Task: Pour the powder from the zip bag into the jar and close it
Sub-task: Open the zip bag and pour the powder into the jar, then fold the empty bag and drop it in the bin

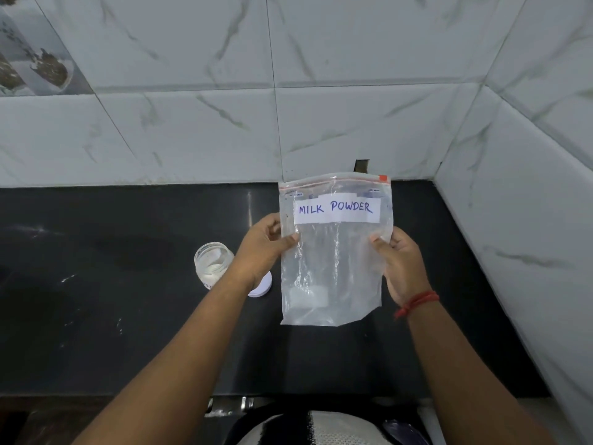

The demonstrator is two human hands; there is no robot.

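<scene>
A clear zip bag (pixel 333 261) with a white label reading MILK POWDER hangs upright above the black counter (pixel 128 316). Its red zip strip is at the top and a little white powder lies in its lower left corner. My left hand (pixel 266 245) grips the bag's left edge and my right hand (pixel 401 261) grips its right edge. A small clear jar (pixel 213 263) with no lid on stands on the counter left of my left hand, with white powder inside. A white lid (pixel 261 287) lies beside the jar, partly hidden under my left wrist.
White marble-pattern tiled walls (pixel 288 107) close off the counter at the back and on the right. The counter's front edge (pixel 288 395) runs across the bottom of the view. A decorated tile (pixel 35 59) is at the upper left.
</scene>
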